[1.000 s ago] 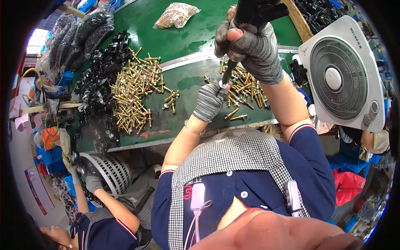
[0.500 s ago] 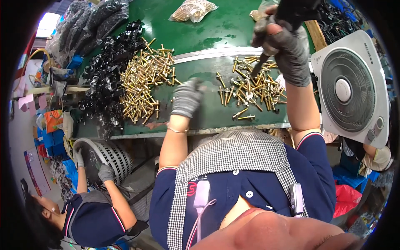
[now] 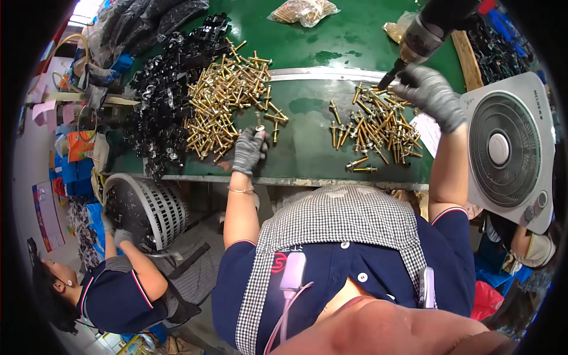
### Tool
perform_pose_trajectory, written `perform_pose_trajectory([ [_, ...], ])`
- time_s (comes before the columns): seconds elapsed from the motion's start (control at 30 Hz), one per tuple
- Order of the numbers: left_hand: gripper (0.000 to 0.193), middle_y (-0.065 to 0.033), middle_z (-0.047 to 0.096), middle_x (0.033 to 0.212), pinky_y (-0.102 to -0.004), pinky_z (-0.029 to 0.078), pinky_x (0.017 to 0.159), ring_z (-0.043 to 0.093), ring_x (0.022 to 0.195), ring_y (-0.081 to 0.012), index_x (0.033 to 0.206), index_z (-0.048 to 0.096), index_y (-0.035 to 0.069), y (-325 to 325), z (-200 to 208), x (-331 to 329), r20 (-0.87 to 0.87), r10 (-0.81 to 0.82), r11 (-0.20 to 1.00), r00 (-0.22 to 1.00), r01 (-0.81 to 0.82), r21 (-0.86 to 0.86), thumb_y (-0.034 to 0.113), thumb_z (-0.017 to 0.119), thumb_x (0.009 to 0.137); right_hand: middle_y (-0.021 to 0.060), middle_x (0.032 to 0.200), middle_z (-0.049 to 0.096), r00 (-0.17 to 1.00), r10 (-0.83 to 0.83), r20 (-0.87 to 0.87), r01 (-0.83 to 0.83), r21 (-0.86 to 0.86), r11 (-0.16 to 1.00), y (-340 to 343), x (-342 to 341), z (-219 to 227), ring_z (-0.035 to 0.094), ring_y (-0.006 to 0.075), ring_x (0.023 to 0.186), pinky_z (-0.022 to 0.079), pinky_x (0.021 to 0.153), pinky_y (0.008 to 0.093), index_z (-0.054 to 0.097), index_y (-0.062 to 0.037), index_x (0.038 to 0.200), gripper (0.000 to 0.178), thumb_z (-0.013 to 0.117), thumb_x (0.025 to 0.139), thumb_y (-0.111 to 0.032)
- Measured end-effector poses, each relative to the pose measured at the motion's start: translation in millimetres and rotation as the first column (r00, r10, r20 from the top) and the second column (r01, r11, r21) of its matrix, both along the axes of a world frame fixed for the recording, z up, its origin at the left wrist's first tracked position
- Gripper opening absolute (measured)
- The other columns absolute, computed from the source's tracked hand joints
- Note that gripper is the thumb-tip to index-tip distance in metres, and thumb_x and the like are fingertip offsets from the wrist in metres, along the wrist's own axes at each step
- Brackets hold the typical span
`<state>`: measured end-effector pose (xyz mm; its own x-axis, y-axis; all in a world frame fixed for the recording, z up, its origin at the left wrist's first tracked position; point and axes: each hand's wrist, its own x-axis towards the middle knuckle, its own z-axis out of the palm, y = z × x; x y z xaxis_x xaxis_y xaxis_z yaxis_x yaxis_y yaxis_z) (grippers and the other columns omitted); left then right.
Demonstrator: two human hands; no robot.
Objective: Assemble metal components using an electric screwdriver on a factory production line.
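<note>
My left hand (image 3: 249, 152), in a grey glove, is closed at the near side of a heap of brass-coloured bolts (image 3: 222, 100). Between its fingertips a bolt (image 3: 260, 126) with a pale washer sticks up. My right hand (image 3: 433, 96), also gloved, is beside the lower end of a black power screwdriver (image 3: 421, 39). Its fingers look loosely bent and are not wrapped round the tool's body. The screwdriver slants down to the left, its dark bit above a second bolt pile (image 3: 378, 127). The palm is hidden.
Black clips or brackets (image 3: 163, 94) are heaped on the green table (image 3: 307, 157) at left. A bag of bolts (image 3: 303, 12) lies at the back. A grey fan (image 3: 500, 148) stands at right. At lower left a co-worker (image 3: 118, 284) reaches toward a white basket (image 3: 168, 204).
My left hand has moved left and closed on a bolt by the left heap. My right hand has come off the screwdriver's body and moved lower; the tool has shifted right.
</note>
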<state>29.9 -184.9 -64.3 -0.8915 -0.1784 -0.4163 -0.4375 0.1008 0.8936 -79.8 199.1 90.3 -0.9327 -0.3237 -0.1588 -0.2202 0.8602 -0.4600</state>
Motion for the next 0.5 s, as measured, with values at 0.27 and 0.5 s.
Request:
perform_pose_trajectory([
  [0.27, 0.014, 0.0029, 0.042, 0.068, -0.02, 0.027, 0.038, 0.032, 0.048, -0.0076, 0.091, 0.055, 0.01, -7, -24, 21, 0.098, 0.116, 0.294, 0.988, -0.128, 0.947, 0.025, 0.054, 0.091, 0.0178, 0.079, 0.063, 0.906, 0.417, -0.077, -0.412, 0.071, 0.909, -190, 18, -81, 0.062, 0.0329, 0.076, 0.05, 0.07, 0.042, 0.065, -0.0049, 0.081, 0.019, 0.053, 0.078, -0.019],
  [0.5, 0.02, 0.0026, 0.041, 0.063, -0.0219, 0.027, 0.036, 0.032, 0.044, -0.0093, 0.086, 0.054, 0.011, 3, -22, 39, 0.171, 0.198, 0.289, 0.965, -0.224, 0.931, 0.03, 0.051, 0.092, 0.0211, 0.083, 0.064, 0.907, 0.418, 0.048, -0.417, 0.226, 0.88, -249, -18, -130, 0.062, 0.0353, 0.083, 0.049, 0.072, 0.0443, 0.061, -0.0015, 0.089, 0.021, 0.061, 0.072, -0.015],
])
